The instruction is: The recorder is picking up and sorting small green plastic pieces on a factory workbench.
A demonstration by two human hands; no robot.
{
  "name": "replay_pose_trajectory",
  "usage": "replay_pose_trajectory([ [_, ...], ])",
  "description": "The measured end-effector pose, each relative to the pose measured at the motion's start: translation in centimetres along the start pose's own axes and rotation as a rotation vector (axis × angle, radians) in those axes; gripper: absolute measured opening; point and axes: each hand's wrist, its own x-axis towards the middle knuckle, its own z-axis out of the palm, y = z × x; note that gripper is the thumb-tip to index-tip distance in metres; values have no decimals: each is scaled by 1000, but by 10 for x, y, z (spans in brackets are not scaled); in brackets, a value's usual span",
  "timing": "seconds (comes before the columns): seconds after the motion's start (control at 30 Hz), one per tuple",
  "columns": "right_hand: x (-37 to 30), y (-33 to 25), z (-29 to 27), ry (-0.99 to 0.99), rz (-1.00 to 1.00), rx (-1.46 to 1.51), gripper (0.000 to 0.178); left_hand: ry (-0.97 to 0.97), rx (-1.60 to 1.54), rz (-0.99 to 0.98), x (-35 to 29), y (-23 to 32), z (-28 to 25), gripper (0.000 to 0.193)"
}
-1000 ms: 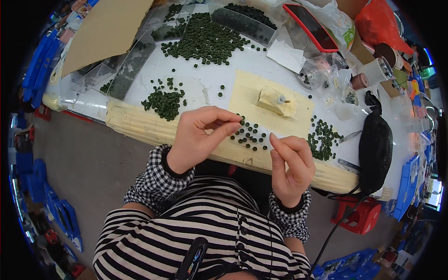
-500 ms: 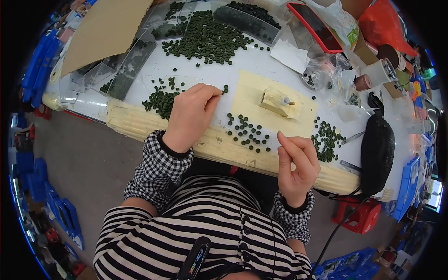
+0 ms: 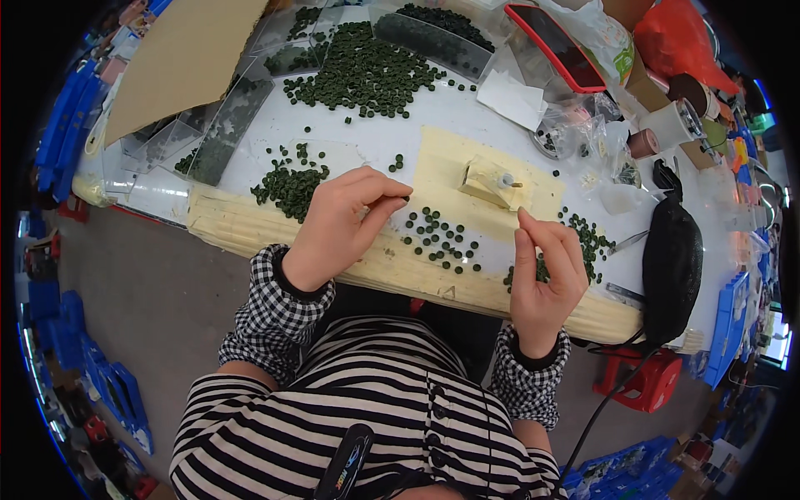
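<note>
My left hand [image 3: 346, 227] pinches a small dark green round piece [image 3: 407, 198] between thumb and fingertips, above the near part of the table. Just right of it lie several loose round pieces [image 3: 446, 237], spread apart. Further right is my right hand [image 3: 550, 279], its thumb and index finger drawn together; what they hold, if anything, I cannot make out. Beyond it a small cream block with a metal pin [image 3: 492, 183] rests on a yellowish sheet [image 3: 433, 162]. A heap of green pieces [image 3: 287, 192] lies left of my left hand, and another group [image 3: 592, 242] lies beside my right.
A large pile of green pieces [image 3: 362, 71] lies at the back, near clear trays [image 3: 237, 125] and cardboard [image 3: 179, 62]. A red-cased phone [image 3: 558, 48], white paper [image 3: 512, 100], tweezers [image 3: 627, 242] and a black pouch [image 3: 672, 267] are toward the right. A padded edge [image 3: 242, 225] runs along the front.
My left hand has come nearer and right, from beside two loose pieces to the scattered group. My right hand has moved slightly right and away from me, uncovering some pieces.
</note>
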Motion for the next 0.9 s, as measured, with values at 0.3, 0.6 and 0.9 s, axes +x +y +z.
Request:
replay_pose_trajectory([
  [0.3,29,15,15,24,10,-197,21,-126,-1440,-453,-7,8,15,27],
  [0.6,28,-8,2,188,-26,-151,13,-235,-1576,-504,-12,9,23,28],
  [0.9,10,-35,12,-49,139,634,11,-297,-1629,-555,-14,18,30,29],
])
